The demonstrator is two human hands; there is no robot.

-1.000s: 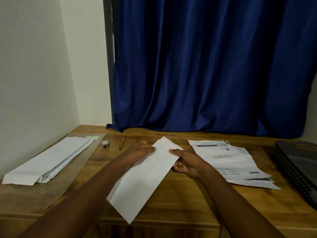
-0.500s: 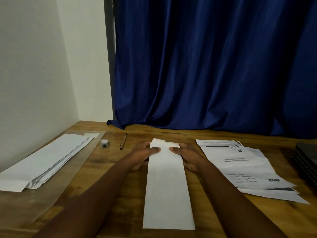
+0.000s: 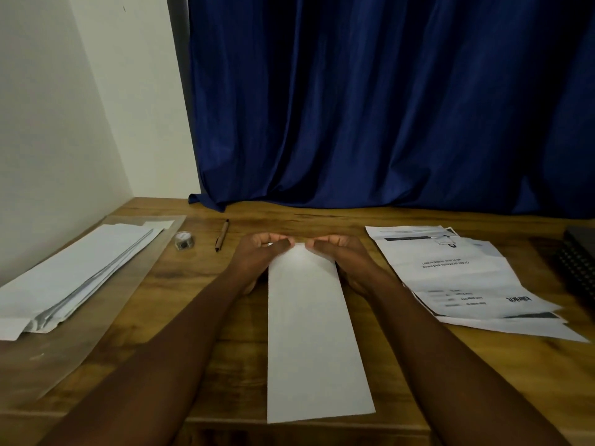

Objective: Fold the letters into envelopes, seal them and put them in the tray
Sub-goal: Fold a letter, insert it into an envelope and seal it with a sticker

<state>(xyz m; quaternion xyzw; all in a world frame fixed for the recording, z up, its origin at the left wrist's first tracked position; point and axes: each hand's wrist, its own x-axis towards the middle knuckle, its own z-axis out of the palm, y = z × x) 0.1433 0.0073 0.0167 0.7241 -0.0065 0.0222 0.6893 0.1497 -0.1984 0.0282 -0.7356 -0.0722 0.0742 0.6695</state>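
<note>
Two hands, left grip (image 3: 257, 252) and right grip (image 3: 338, 252), pinch one envelope's (image 3: 309, 333) far end.

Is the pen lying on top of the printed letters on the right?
No, the pen lies on bare wood left of both hands, well apart from the printed letters on the right.

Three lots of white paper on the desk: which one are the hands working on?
The long envelope lying lengthwise at centre: left hand and right hand pinch its far end. The stack left and printed letters right lie untouched.
</note>
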